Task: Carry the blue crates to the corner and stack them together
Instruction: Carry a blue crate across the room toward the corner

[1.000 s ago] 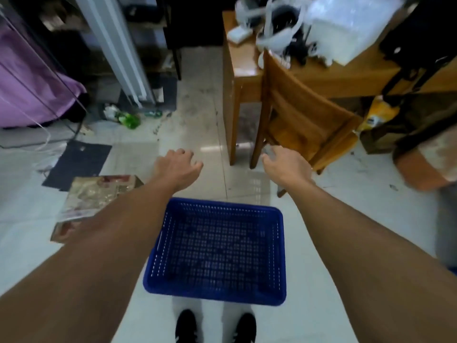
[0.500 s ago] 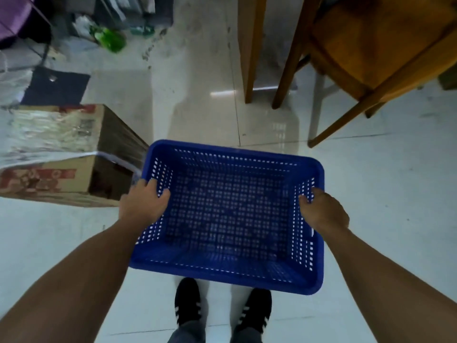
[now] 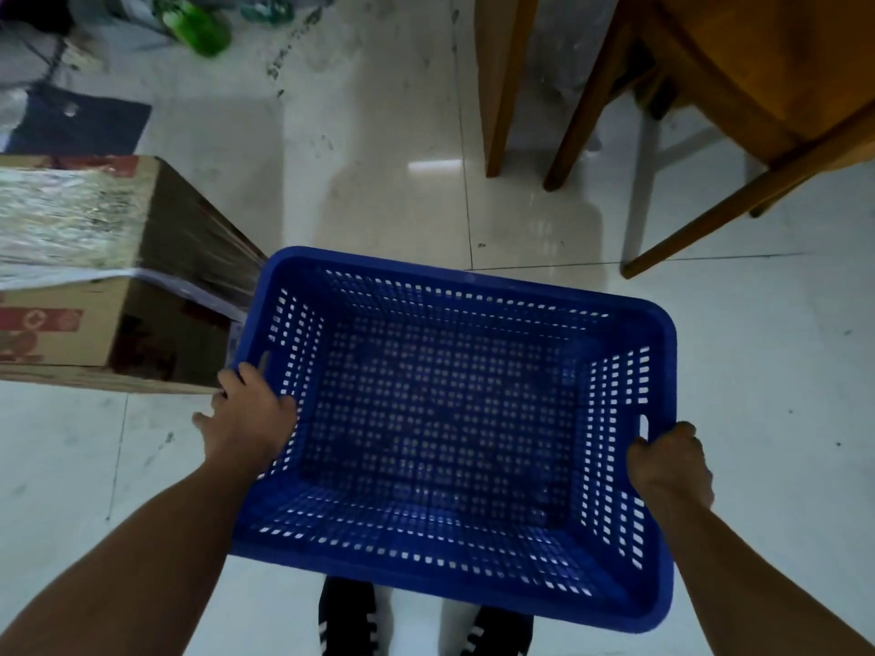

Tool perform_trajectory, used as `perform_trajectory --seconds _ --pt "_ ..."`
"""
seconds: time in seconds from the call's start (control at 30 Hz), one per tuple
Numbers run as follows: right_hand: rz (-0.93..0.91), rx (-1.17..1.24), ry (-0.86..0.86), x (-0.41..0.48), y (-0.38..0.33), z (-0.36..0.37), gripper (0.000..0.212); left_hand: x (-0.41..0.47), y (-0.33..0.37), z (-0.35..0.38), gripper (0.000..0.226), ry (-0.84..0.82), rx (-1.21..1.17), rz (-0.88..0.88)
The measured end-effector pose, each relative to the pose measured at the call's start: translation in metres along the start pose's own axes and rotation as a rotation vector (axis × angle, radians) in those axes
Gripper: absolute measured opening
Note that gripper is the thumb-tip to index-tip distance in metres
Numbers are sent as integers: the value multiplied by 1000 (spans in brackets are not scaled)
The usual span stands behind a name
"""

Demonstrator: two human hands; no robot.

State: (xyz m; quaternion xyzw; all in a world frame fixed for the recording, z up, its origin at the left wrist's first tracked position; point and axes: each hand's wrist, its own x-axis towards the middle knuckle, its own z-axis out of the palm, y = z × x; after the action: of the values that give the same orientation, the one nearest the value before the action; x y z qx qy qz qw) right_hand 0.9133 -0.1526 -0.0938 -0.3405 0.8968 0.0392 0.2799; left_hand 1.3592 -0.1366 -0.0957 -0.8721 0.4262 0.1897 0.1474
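One blue perforated plastic crate (image 3: 445, 419) fills the middle of the head view, empty, tilted slightly and held above the floor over my shoes. My left hand (image 3: 248, 414) grips its left rim, fingers curled over the edge. My right hand (image 3: 670, 461) is closed on the right rim beside the handle slot. No other blue crate is in view.
A cardboard box (image 3: 94, 272) with plastic wrap lies on the floor just left of the crate. Wooden table and chair legs (image 3: 497, 87) stand ahead and to the right. A dark mat (image 3: 80, 120) and green litter (image 3: 199, 26) lie at the far left on the tiled floor.
Both hands went from hovering open above the crate to gripping its side rims. The crate has come up off the floor and sits nearer the camera, now tilted.
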Motion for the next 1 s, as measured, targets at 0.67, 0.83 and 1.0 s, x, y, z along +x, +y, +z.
perform_trajectory --seconds 0.67,0.83,1.0 --pt "-31 -57 21 -12 14 -48 40 6 -20 -50 34 123 -259 -18" --pt "-41 -43 51 -43 17 -137 42 -31 0 -136 35 155 -250 81" --pt "-72 -5 128 -88 23 -255 38 -84 25 -248 29 208 -292 201"
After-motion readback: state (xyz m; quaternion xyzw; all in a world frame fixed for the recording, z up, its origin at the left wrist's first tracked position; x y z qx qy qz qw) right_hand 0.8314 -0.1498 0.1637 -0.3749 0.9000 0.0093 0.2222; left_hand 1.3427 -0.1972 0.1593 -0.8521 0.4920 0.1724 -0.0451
